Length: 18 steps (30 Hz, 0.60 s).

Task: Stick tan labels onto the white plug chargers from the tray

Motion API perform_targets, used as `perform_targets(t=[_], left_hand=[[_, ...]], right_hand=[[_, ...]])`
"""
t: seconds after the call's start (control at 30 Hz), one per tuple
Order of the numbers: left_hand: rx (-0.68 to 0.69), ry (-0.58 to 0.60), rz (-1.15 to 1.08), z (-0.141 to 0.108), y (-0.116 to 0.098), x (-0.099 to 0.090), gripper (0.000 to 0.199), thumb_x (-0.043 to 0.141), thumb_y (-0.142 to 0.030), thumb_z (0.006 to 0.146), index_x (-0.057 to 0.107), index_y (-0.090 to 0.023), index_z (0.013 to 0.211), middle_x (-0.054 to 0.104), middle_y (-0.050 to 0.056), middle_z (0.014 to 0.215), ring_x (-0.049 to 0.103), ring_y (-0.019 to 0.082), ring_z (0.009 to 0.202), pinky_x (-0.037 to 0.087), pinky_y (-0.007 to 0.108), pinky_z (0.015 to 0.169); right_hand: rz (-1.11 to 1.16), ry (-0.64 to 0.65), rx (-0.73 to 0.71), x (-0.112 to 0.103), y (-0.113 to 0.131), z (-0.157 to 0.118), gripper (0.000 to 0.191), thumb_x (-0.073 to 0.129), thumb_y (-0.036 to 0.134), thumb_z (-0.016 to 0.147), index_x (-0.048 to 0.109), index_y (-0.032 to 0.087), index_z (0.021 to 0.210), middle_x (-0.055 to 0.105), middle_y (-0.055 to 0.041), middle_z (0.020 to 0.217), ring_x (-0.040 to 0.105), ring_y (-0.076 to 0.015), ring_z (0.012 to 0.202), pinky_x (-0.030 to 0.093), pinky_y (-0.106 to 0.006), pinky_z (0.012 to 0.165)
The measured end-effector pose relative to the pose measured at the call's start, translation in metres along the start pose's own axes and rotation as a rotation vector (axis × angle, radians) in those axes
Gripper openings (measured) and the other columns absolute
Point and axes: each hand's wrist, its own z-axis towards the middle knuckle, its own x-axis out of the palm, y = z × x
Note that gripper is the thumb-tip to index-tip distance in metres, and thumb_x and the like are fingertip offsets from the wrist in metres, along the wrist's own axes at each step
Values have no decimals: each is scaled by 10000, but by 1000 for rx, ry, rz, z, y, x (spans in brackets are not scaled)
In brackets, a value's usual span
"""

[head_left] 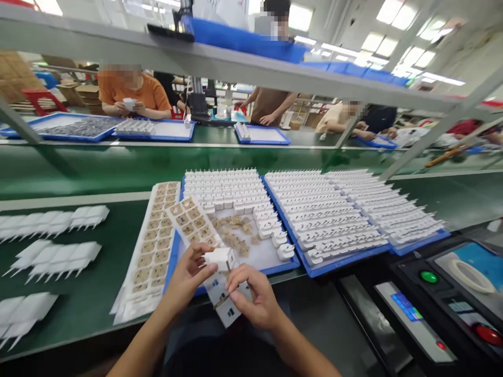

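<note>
Between thumb and fingers, my left hand (pixel 193 269) grips a white plug adapter (pixel 220 258) above the front of a blue-rimmed tray (pixel 275 268). My right hand (pixel 255 296) is closed close beside the adapter, with thumb and forefinger pinched at a small brownish piece (pixel 222 301) that is too small to make out. A narrow sheet with brown squares (pixel 192 217) slants under both hands, and its near end (pixel 228 312) shows white squares with dark marks. Loose brown bits (pixel 238 235) lie in the tray among rows of white adapters (pixel 220 183).
Two more trays of adapters (pixel 322 214) (pixel 389 204) stand to the right. Stacked sheets with brown squares (pixel 157 246) lie left, beyond them adapter rows (pixel 66 256) on the green belt. A machine with buttons (pixel 428 276) is at right. A shelf bar (pixel 236 63) crosses overhead; people work opposite.
</note>
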Motion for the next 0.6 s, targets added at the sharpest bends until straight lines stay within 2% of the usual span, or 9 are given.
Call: perform_targets(t=[0.07,0.17,0.27,0.4,0.5,0.6], left_hand=[[4,12,-113,-8,12,1,462,783,-396,780,582,-232,1162,704,72,1111,683,215,1016,554,311,865],[27,102,-121,-13,21,0,488,779,-369,794,612,-218,1226,705,96,1169,672,242,1093,543,349,947],[76,161,5,-17,20,-5,460,751,-345,828,627,-217,1252,685,109,1242,670,254,1122,537,380,994],[266,162,302,-21,11,-9,489,706,-257,860,598,-261,1337,598,106,1382,557,273,1309,458,413,1112],[376,129,430,-22,7,-8,543,716,-203,834,577,-253,1357,643,107,1323,592,266,1273,472,404,1097],[401,58,440,-24,8,-5,516,733,-184,822,577,-242,1311,708,93,1233,674,239,1160,535,362,1016]], right_hand=[[26,25,-8,6,3,4,50,609,269,920,645,235,915,704,-56,901,660,-197,849,520,-340,797],[75,29,14,12,0,6,42,612,259,928,651,241,928,704,-54,924,656,-197,874,521,-341,814],[116,44,47,14,-5,3,43,625,232,924,659,247,947,699,-48,924,652,-192,886,518,-343,835],[143,84,116,14,-11,-1,40,645,230,918,670,248,944,693,-36,891,648,-185,864,519,-342,830],[187,135,193,13,-11,-1,40,666,275,909,678,240,894,684,-29,840,644,-183,799,527,-341,774],[216,160,243,10,-6,1,64,681,292,900,685,237,870,679,-21,800,633,-175,750,520,-327,722]])
